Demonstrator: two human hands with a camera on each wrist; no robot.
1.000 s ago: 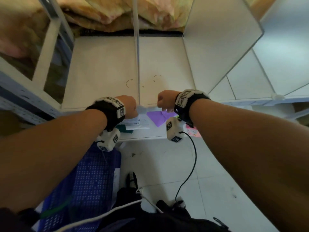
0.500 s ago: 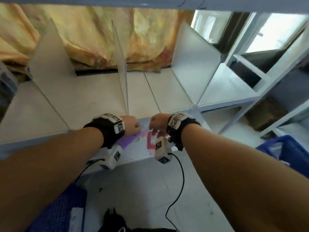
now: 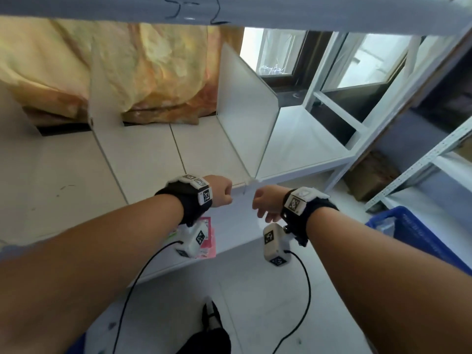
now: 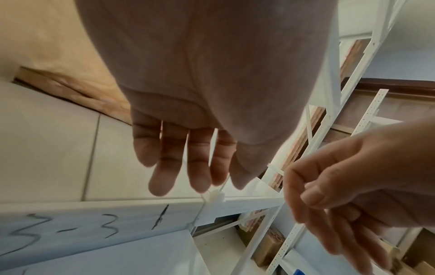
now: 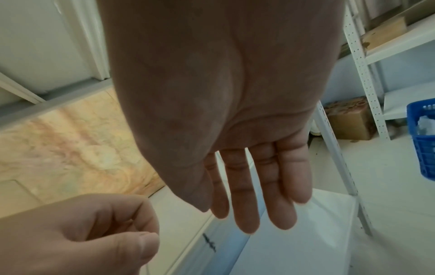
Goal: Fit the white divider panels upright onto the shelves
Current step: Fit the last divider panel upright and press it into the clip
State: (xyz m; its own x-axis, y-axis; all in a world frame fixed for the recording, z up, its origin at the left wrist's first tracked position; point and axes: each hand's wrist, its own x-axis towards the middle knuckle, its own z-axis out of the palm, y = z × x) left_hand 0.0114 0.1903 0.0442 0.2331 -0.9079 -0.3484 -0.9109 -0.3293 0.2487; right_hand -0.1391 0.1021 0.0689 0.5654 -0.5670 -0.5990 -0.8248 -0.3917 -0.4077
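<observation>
A white shelf [image 3: 63, 175] carries upright white divider panels: one in the middle [image 3: 102, 98] and one to the right [image 3: 242, 118]. A small white clip with a thin tie tail [image 3: 251, 180] [image 4: 216, 195] sits at the right panel's front foot on the shelf edge. My left hand [image 3: 221, 191] [image 4: 200, 176] hovers just left of that clip, fingers loose, with nothing seen in them. My right hand [image 3: 264, 204] [image 5: 256, 204] hangs just right of it, fingers relaxed and pointing down, holding nothing. Neither hand touches the panel.
An upper shelf beam [image 3: 229, 8] runs close overhead. Pink papers [image 3: 208, 233] lie on the lower shelf. A blue crate [image 3: 419, 236] stands on the floor at right, next to a second rack [image 3: 421, 159] and a cardboard box [image 3: 370, 175]. Orange cloth [image 3: 115, 72] hangs behind.
Both hands have left the front foot of the middle panel and moved right to the front foot of the right panel. Their fists have loosened, and the view has turned right.
</observation>
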